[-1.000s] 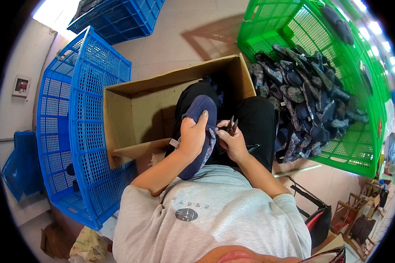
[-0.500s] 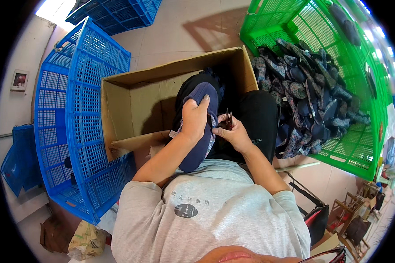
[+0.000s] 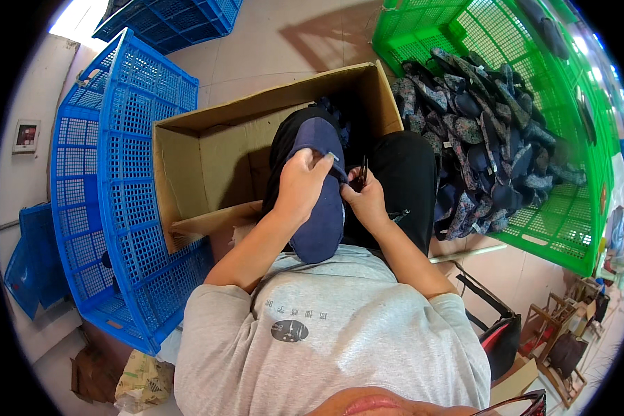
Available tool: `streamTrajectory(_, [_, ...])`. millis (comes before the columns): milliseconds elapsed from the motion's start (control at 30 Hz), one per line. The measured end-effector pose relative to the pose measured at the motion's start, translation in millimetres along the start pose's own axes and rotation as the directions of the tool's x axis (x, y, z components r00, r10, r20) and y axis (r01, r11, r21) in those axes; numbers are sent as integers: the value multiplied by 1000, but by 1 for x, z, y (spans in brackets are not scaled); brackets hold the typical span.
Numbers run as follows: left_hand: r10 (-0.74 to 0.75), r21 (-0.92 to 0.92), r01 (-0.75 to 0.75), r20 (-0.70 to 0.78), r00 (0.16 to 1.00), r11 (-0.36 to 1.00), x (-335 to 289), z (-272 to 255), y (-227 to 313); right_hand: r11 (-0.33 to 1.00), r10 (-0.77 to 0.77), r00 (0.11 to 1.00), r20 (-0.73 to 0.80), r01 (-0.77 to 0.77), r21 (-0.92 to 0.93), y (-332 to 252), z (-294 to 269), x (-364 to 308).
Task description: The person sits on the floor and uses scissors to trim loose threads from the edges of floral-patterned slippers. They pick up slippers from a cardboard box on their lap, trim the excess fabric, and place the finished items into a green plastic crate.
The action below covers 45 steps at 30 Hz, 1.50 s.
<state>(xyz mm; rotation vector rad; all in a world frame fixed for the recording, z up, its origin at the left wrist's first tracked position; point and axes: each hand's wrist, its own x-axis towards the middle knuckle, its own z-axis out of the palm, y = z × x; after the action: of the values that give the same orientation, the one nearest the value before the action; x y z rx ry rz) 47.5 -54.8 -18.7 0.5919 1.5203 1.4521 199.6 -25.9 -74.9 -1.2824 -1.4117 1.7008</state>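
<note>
A navy cloth slipper (image 3: 317, 232) lies lengthwise over my left thigh, its wide flat sole end towards my shirt. My left hand (image 3: 304, 182) grips it around the middle, thumb and fingers at the edge of the toe part. At the slipper's right edge, my right hand (image 3: 366, 202) pinches near the fabric with thumb and finger. That same hand keeps a small pair of dark thread snips (image 3: 364, 168) in its palm, blades pointing up and away from me. The inside of the slipper is mostly hidden.
An open cardboard box (image 3: 218, 166) stands beyond my knees, dark slippers partly visible at its far right. To the right, a green plastic crate (image 3: 555, 246) holds a heap of floral and navy slippers. Blue crates (image 3: 142, 187) stand left, and another blue crate (image 3: 170, 24) behind.
The slipper has turned, so its floral side and white tag no longer show and its plain navy face lies up. My left fingers have shifted to the toe part's edge.
</note>
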Motion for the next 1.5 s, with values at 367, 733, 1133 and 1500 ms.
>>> streamTrajectory(367, [-120, 228, 89, 127, 985, 970, 0, -79, 14, 998, -45, 998, -51, 47, 50, 8, 3, 2])
streamTrajectory(733, [-82, 31, 76, 370, 925, 997, -22, -104, -5, 983, -124, 991, -42, 117, -140, 6, 7, -10])
streamTrajectory(1133, [545, 292, -476, -233, 806, 830, -23, -88, -22, 885, 91, 978, 190, -167, 435, -10, -3, -12])
streamTrajectory(1500, [453, 197, -408, -369, 812, 892, -19, -83, -27, 918, 125, 935, 333, -236, 317, -12, -9, -18])
